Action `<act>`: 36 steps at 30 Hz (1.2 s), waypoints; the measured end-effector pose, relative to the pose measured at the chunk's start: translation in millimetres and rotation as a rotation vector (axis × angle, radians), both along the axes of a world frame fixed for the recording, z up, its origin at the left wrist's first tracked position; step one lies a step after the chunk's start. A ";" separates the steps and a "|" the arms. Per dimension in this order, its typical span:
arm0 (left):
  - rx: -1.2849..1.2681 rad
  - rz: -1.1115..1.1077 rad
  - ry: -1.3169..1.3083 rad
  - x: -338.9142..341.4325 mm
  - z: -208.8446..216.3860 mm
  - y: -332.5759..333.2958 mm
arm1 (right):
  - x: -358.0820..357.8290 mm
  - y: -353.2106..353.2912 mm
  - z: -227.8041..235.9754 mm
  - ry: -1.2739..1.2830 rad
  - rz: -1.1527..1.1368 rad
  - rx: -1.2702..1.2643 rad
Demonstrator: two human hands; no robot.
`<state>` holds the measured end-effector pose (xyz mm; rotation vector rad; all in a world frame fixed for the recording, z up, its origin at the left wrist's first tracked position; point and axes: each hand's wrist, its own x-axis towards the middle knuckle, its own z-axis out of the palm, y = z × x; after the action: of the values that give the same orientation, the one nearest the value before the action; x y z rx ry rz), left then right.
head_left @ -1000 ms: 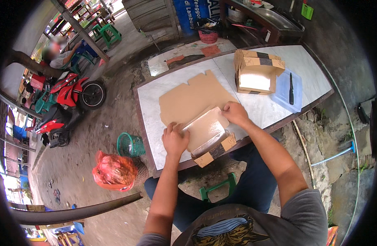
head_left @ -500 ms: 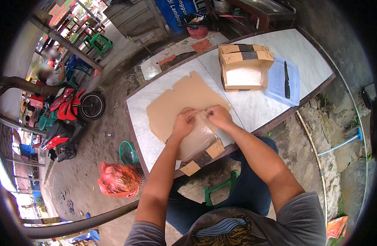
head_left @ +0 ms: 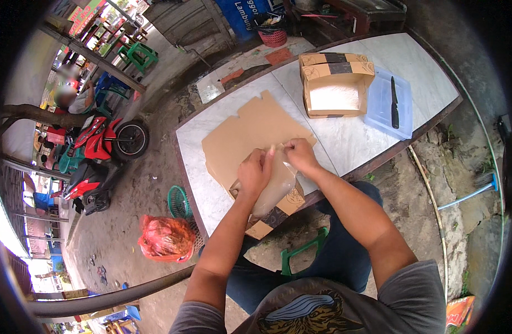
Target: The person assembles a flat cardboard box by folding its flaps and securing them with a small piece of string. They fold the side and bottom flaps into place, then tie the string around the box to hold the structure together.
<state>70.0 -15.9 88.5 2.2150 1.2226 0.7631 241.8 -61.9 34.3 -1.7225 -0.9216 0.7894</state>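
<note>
A partly folded brown cardboard box with a glossy inner face and a dark printed band lies near the table's front edge. My left hand is closed on its far left part, with the thumb pointing up. At the far right corner, my right hand pinches the cardboard between bent fingers. Beneath and beyond it are flat, unfolded cardboard blanks. Folded boxes stand together at the back right. Beside them a black knife rests across a translucent plastic container.
The marble-topped table has a dark edge. Left of it stand a green basket and a red plastic bag. Under me is a green stool. A red motorbike is parked farther left, and people sit beyond it.
The box's near end has come up from lying flat, and its sides now stand more upright. Both hands remain at its far edge, and the whole view has shifted slightly.
</note>
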 end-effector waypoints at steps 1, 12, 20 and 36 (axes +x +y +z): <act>-0.054 0.025 -0.033 1.0 -3.8 6.3 | -3.6 -1.3 1.9 -0.030 -0.015 0.025; -0.022 -0.063 -0.085 16.1 32.1 36.8 | -34.2 -12.2 19.1 -0.100 -0.117 0.330; -0.630 0.056 -0.279 -7.9 -13.1 11.9 | -30.5 7.9 -28.3 0.203 0.013 0.055; -0.153 0.083 -0.169 -4.3 -19.9 -0.3 | -22.9 3.9 7.1 0.720 0.177 -0.048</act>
<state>65.7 -16.2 68.6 1.9462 1.2514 0.8408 218.9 -58.0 41.4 -1.2456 -0.5540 1.4320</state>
